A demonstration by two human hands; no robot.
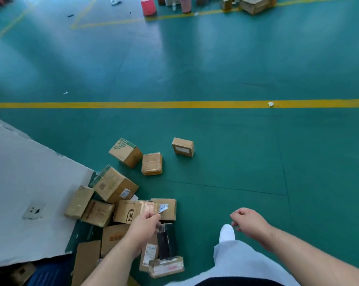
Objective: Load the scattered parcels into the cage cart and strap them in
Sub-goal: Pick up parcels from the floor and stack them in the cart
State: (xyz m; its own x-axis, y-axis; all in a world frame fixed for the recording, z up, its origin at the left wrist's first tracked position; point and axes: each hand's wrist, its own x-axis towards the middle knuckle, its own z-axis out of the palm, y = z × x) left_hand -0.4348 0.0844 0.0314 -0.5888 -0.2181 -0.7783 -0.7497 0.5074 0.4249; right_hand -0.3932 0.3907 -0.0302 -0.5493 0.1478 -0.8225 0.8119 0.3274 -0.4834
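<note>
Several brown cardboard parcels lie scattered on the green floor by a white wall. Farthest out are a small box with a white label [183,147], a tape-wrapped flat parcel [152,164] and a green-printed box [126,152]. Closer in sit a larger carton [114,184], a box printed "JS" [126,211] and a black-wrapped parcel [166,241]. My left hand [144,227] hovers over the black parcel and the JS box, fingers loosely curled, nothing seen in it. My right hand [249,222] hangs to the right over bare floor, loosely curled and empty. No cage cart is in view.
The white wall [30,172] with a socket bounds the pile on the left. A yellow floor line [174,104] crosses ahead. My white shoe [227,233] stands right of the pile. Far off are a pink roll [148,6] and more cartons [254,5].
</note>
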